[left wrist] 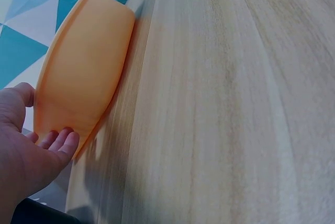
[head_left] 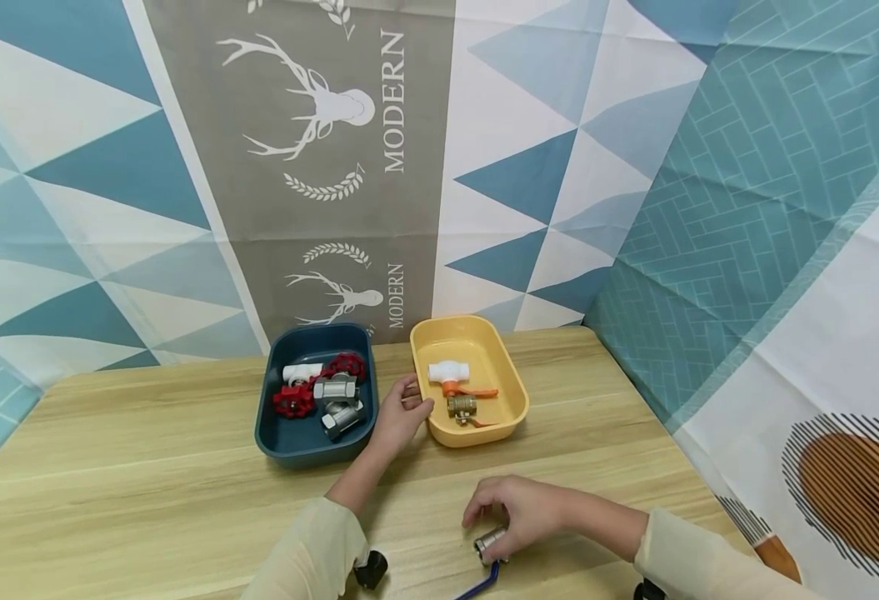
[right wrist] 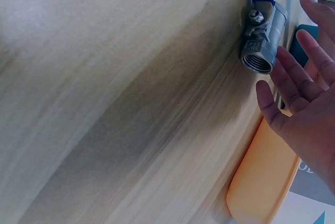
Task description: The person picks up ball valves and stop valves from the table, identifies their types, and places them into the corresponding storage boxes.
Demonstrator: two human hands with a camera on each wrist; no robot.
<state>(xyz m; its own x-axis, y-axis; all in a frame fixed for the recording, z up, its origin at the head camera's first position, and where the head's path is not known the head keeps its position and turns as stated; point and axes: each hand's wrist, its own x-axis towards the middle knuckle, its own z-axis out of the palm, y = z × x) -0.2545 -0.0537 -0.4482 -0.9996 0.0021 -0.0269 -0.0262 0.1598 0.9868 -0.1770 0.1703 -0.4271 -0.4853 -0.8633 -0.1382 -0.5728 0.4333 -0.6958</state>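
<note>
My left hand (head_left: 402, 417) holds the left wall of a yellow tray (head_left: 515, 392), thumb at the rim and fingers against the outside in the left wrist view. Inside that tray lie a white valve (head_left: 448, 372) with an orange lever and a brass ball valve (head_left: 461, 406). Nearer me, a metal ball valve (right wrist: 264, 38) with a blue lever (head_left: 478, 587) lies on the table. Over it is my right hand (head_left: 517, 515), its fingers (right wrist: 309, 59) spread and loosely bent beside the valve body, not closed round it.
A dark blue tray (head_left: 277, 437) left of the yellow one holds several valves, among them ones with red handwheels (head_left: 294, 400) and a white fitting (head_left: 302, 372). Both trays stand at the back of the wooden table (head_left: 147, 467), against a patterned cloth (head_left: 319, 167).
</note>
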